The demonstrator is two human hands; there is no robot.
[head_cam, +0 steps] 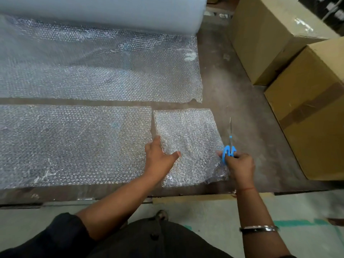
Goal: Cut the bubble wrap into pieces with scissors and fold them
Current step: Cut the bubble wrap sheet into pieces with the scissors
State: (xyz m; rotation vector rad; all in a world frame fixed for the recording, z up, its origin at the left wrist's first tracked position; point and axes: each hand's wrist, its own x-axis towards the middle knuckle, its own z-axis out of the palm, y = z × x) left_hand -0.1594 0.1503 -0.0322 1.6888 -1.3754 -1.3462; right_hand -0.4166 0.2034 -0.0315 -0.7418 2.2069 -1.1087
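Observation:
A small cut piece of bubble wrap (188, 138) lies flat near the table's front edge. My left hand (159, 158) presses on its left edge, fingers spread and thumb out. My right hand (240, 163) grips blue-handled scissors (230, 146) at the piece's right edge, with the blades closed and pointing away from me. A long cut strip (74, 144) lies to the left, separated by a narrow gap. Behind both, the uncut sheet (100, 71) runs back to the big roll (104, 10).
Two large cardboard boxes (314, 108) (270, 38) stand on the right side of the brown table (238, 94). The table's front edge (186, 194) is right below my hands. Pale floor with green tape shows beneath.

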